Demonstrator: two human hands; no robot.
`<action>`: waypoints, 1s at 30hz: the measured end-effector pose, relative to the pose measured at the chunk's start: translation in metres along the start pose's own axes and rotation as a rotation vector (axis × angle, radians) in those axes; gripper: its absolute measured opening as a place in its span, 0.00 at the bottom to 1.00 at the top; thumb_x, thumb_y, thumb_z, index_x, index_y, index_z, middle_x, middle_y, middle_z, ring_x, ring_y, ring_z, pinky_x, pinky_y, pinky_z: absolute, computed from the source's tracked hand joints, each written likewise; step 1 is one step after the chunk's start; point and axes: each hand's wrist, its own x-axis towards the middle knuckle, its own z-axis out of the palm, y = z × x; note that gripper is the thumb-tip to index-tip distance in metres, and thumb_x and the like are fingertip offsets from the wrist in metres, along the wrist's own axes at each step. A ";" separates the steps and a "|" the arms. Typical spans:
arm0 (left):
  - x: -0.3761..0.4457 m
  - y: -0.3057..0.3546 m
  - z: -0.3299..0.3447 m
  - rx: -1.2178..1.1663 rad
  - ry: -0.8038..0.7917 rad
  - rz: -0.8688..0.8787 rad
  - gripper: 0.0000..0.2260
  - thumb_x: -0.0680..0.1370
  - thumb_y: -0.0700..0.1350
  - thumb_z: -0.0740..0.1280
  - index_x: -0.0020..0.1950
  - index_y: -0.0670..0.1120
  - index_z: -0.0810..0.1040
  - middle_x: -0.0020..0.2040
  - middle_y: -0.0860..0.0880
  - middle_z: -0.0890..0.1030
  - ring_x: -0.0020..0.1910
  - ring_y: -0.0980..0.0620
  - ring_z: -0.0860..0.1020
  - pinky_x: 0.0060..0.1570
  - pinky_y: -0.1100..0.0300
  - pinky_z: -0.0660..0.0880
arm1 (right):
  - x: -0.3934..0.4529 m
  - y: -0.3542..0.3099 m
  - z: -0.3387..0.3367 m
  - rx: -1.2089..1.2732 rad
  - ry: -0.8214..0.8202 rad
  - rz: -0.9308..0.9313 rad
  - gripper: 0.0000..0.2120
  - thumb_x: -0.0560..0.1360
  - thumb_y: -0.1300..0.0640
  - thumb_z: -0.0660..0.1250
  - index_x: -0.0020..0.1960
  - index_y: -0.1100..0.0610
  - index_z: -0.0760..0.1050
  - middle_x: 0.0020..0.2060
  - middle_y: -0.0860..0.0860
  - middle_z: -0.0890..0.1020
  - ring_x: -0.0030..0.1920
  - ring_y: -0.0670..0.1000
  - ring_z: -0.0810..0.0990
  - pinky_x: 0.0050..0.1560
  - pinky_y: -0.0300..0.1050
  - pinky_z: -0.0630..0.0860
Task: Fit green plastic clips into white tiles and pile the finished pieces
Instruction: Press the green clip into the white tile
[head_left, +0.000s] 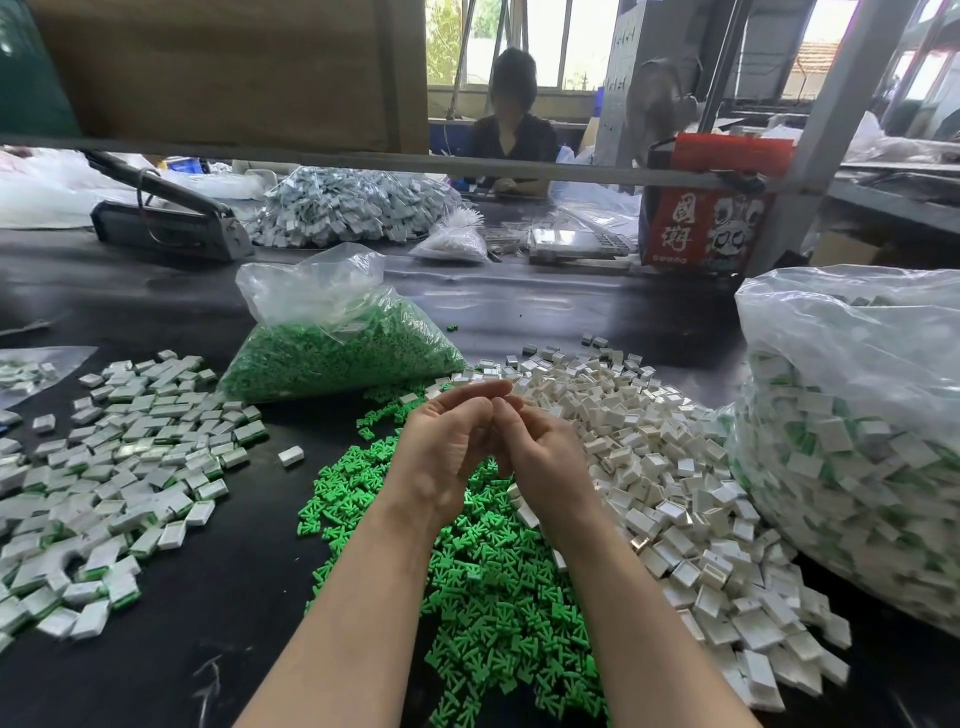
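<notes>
Right now both hands are raised together over the middle of the desk (156, 649), fingertips meeting above the loose green clips (498, 587). The left hand (441, 457) and the right hand (545, 462) have their fingers curled in toward each other, as if pressing something small between them, but whatever is in the grip is hidden behind the fingers; I cannot tell whether a tile and clip are held there, or how tightly.

White tiles (675, 467) waiting for clips lie heaped just right of the hands, touching the green heap along its edge. Finished pieces (119, 467), white with green showing at the side, are spread out on the left, well apart from the hands. A clear bag of green clips (343, 343) sits beyond the hands, and a large bag of finished pieces (857, 441) stands at the far right, against the tile heap.

The likely trouble is mixing. Empty tiles and loose clips already overlap where the two heaps meet, so an unfilled tile could be swept into the wrong place. A clip pushed in crooked might jam or pop out, and with the work done in the air over the heaps, a dropped part would vanish among its look-alikes. A piece tossed left carelessly could skid off the desk edge.
</notes>
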 end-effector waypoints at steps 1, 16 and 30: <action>0.000 0.000 0.000 -0.004 0.000 -0.004 0.16 0.76 0.30 0.62 0.41 0.44 0.87 0.42 0.40 0.85 0.34 0.49 0.82 0.32 0.60 0.80 | 0.000 0.000 0.000 -0.003 -0.001 -0.001 0.16 0.80 0.50 0.64 0.35 0.51 0.78 0.25 0.42 0.77 0.29 0.42 0.74 0.33 0.40 0.69; 0.001 0.000 -0.001 -0.045 -0.013 -0.047 0.17 0.77 0.30 0.61 0.42 0.44 0.87 0.44 0.41 0.86 0.38 0.50 0.84 0.35 0.61 0.81 | -0.001 -0.002 0.000 -0.003 0.004 0.018 0.17 0.80 0.50 0.64 0.34 0.50 0.79 0.24 0.42 0.77 0.28 0.41 0.73 0.31 0.37 0.68; -0.006 0.013 -0.012 0.031 -0.159 0.022 0.15 0.67 0.37 0.73 0.52 0.43 0.84 0.52 0.40 0.85 0.47 0.49 0.85 0.45 0.63 0.80 | 0.002 -0.010 -0.005 0.350 -0.110 0.206 0.21 0.83 0.46 0.53 0.38 0.55 0.75 0.26 0.47 0.71 0.27 0.44 0.67 0.28 0.37 0.63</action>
